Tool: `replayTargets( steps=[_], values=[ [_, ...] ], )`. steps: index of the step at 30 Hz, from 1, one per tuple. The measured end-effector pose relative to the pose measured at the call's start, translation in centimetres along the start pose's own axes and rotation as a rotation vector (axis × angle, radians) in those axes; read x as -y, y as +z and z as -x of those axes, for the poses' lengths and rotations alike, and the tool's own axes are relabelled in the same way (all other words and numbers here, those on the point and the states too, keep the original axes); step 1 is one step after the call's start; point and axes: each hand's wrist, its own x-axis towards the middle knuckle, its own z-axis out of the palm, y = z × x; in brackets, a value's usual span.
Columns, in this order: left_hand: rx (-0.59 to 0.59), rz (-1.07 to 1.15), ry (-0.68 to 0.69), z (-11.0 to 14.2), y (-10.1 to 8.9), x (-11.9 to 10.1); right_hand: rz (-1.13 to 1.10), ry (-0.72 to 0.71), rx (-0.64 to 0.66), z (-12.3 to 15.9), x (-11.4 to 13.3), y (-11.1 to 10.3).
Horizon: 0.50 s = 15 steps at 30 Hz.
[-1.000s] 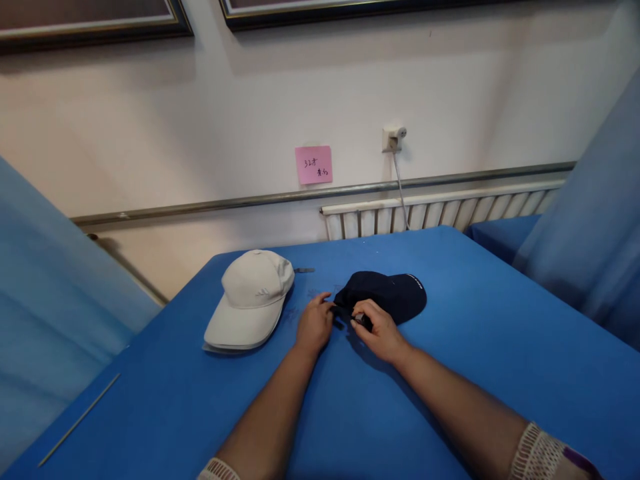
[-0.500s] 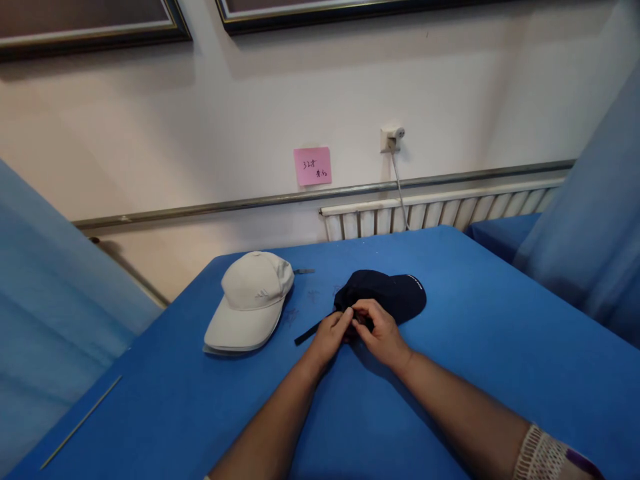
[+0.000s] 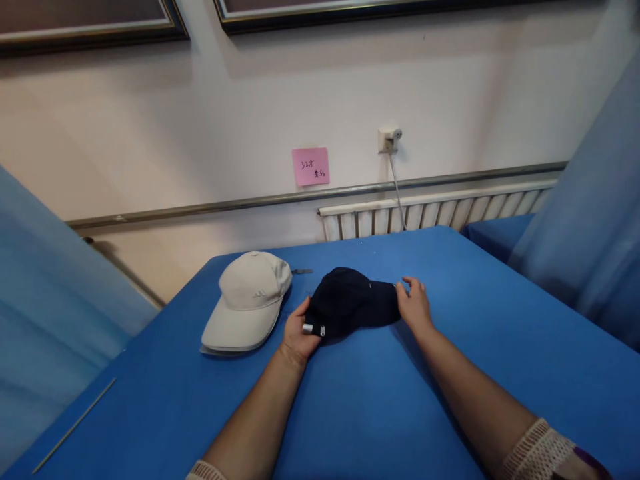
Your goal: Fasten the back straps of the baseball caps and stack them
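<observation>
A dark navy baseball cap (image 3: 345, 300) lies between my two hands, its brim pointing right. My left hand (image 3: 300, 332) grips the back of the cap, near the strap with its metal buckle (image 3: 314, 329); the thumb shows on top and the other fingers are partly hidden. At the other end, my right hand (image 3: 414, 303) holds the brim's tip, thumb on the near side and fingers curled beyond it. To the left of the navy cap, a pale beige cap (image 3: 255, 283) rests on the blue table cover (image 3: 380, 407), brim toward the front left.
A thin stick (image 3: 75, 425) lies along the table's left edge. Blue curtains (image 3: 55, 320) hang at both sides. Behind the table are a white radiator (image 3: 370, 223), a metal rail (image 3: 225, 205), a plugged socket (image 3: 388, 141) and a pink note (image 3: 311, 167).
My hands have moved apart from the buckle area to opposite ends of the navy cap. The cap has shifted left and turned, and its loose strap end no longer sticks out.
</observation>
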Motion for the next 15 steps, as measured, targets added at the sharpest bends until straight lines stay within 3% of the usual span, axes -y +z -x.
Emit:
replayTargets(
  steps=[4,8,10,12,15],
  values=[
    [0.061,-0.026,0.029,0.3,-0.9,-0.6,-0.076,0.192,0.165,-0.2,-1.3,0.6],
    [0.012,-0.086,0.084,1.0,-1.3,-0.7,-0.386,0.578,0.575,2.0,-0.2,1.1],
    [-0.027,-0.115,0.128,1.2,-1.6,-0.6,-0.527,0.760,0.721,2.8,0.5,1.2],
    [-0.045,-0.134,0.159,1.1,-1.9,-0.4,-0.631,0.865,0.777,3.1,0.8,1.2],
    [-0.075,-0.178,0.196,0.9,-2.6,-0.4,-0.726,0.915,0.766,3.0,0.8,1.2]
  ],
)
